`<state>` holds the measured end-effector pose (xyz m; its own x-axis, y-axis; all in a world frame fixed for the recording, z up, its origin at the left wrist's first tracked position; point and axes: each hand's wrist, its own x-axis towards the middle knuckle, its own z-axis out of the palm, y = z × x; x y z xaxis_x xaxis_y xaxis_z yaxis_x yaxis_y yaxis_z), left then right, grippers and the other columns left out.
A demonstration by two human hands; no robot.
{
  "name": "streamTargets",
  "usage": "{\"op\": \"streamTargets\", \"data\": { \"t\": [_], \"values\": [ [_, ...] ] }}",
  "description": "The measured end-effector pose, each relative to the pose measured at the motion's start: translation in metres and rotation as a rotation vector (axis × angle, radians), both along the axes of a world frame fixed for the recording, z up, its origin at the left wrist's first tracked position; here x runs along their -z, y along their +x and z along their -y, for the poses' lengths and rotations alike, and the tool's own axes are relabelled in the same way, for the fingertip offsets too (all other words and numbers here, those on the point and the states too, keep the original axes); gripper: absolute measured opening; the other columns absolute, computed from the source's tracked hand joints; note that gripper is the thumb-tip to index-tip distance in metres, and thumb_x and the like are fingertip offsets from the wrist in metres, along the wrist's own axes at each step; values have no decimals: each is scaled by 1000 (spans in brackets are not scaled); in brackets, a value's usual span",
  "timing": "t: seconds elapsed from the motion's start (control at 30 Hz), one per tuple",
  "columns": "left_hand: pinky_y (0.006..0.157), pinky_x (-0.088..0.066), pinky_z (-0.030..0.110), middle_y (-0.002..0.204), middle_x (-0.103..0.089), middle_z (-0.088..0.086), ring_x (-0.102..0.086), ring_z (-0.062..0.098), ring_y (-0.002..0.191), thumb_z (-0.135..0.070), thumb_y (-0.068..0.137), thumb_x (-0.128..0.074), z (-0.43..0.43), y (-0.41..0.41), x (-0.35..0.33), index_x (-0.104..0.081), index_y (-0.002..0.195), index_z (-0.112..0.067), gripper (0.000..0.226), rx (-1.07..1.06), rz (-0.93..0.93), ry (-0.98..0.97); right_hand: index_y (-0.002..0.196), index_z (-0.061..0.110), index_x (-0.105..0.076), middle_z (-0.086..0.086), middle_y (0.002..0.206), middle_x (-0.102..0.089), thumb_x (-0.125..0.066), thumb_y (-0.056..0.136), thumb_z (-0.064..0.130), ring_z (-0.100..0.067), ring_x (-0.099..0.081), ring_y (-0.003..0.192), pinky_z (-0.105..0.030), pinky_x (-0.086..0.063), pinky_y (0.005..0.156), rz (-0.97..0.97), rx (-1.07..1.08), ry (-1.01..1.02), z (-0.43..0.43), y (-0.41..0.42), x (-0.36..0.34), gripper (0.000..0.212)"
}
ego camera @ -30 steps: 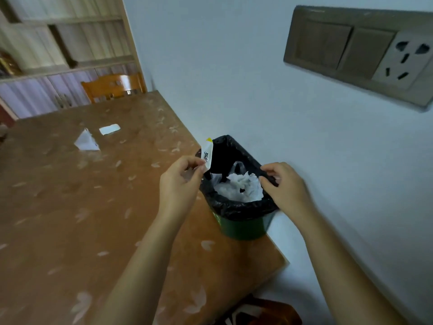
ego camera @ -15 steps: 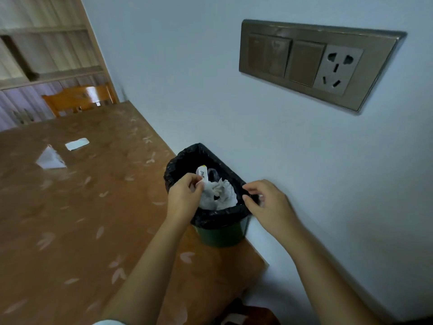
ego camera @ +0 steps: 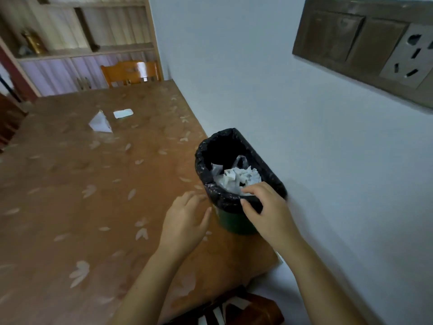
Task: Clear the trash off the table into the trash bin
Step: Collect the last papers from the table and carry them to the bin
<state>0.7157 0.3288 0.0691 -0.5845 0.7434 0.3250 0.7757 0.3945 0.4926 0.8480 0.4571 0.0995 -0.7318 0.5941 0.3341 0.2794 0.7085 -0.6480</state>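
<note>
Wall: Where the table ends on the right, it rises plain, white and matt; it carries a brown rectangular switch panel with a grey socket.
Table: wide brown top, smooth and a little glossy, with a pale leaf pattern.
Chair: orange wood, shiny, at the far edge of the table.
Trash bin: it stands on the table near the right corner, close to the wall. The body is dark green; the mouth is a rounded rectangle.
Black liner: thin wrinkled plastic, folded over the rim of the bin.
Right hand: the thumb outside and the curled fingers over the near rim pinch the black liner.
Left hand: above the table just beside the bin, fingers loosely spread, holding nothing.
Crumpled paper: white, creased, inside the bin.
Triangular scrap: white paper, on the far side of the table.
Rectangular scrap: pale, flat, just beside the triangular one.
Wrapper: small, white, with dark print, on top of the crumpled paper.
Change: half a second ago the left hand held the wrapper over the bin; now the wrapper lies inside and the hand has drawn back. The right hand keeps its grip.
</note>
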Motion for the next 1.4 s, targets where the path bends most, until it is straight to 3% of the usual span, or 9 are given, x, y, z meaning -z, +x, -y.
{"op": "streamTargets", "data": {
  "t": [0.13, 0.27, 0.37, 0.53, 0.67, 0.77, 1.07, 1.23, 1.4],
  "values": [
    [81, -49, 36, 105, -66, 10, -62, 28, 96, -16, 79, -67, 49, 14, 7, -66, 103, -6, 26, -184, -31, -47, 107, 15, -59, 2, 105, -57, -57, 86, 18, -6, -51, 99, -5, -35, 80, 40, -185, 9, 24, -20, 9, 21],
    [70, -52, 33, 99, -68, 8, -64, 27, 86, -26, 81, -50, 106, 31, 16, -66, 98, -8, 30, -364, -6, -106, 107, 16, -58, 1, 108, -57, -55, 87, 20, -11, -50, 104, -17, -40, 83, 138, -362, 46, 62, -47, 30, 21],
    [70, -52, 36, 101, -67, 8, -63, 28, 88, -31, 80, -43, 153, 43, 24, -65, 100, -8, 37, -538, 62, -147, 109, 20, -57, 4, 112, -54, -53, 88, 24, -12, -47, 108, -25, -41, 88, 219, -512, 66, 101, -68, 45, 23],
    [72, -52, 36, 99, -69, 9, -64, 29, 87, -30, 79, -44, 231, 61, 31, -67, 97, -7, 37, -832, 98, -181, 111, 20, -56, 6, 114, -54, -53, 87, 24, -9, -46, 109, -19, -36, 88, 261, -799, 92, 178, -92, 56, 24],
    [71, -52, 37, 97, -70, 8, -64, 28, 86, -31, 80, -44, 291, 78, 40, -68, 95, -8, 37, -1037, 153, -137, 111, 19, -57, 3, 116, -54, -53, 87, 24, -13, -45, 112, -30, -41, 94, 302, -959, 91, 245, -105, 62, 25],
    [72, -50, 34, 96, -70, 6, -64, 27, 85, -30, 79, -43, 338, 88, 44, -68, 93, -9, 35, -1146, 153, -97, 108, 17, -57, 2, 112, -56, -53, 86, 23, -17, -47, 109, -37, -40, 94, 302, -1070, 117, 307, -114, 69, 22],
    [69, -51, 35, 93, -70, 6, -65, 27, 82, -28, 80, -44, 511, 114, 57, -68, 91, -8, 33, -1432, 105, -95, 104, 13, -60, -3, 108, -60, -52, 83, 25, -21, -52, 103, -26, -33, 82, 307, -1361, 250, 503, -131, 74, 25],
    [70, -50, 34, 92, -70, 5, -65, 27, 81, -28, 79, -44, 585, 134, 63, -67, 90, -9, 32, -1566, 131, -96, 104, 14, -61, -3, 106, -61, -57, 83, 24, -22, -54, 100, -35, -40, 85, 280, -1494, 268, 600, -129, 72, 23],
    [70, -49, 34, 91, -70, 4, -64, 26, 81, -28, 78, -44, 638, 147, 74, -67, 89, -10, 31, -1683, 177, -94, 104, 14, -60, -4, 106, -61, -55, 83, 27, -24, -54, 100, -35, -43, 83, 374, -1579, 307, 658, -136, 90, 26]
  ]
}}
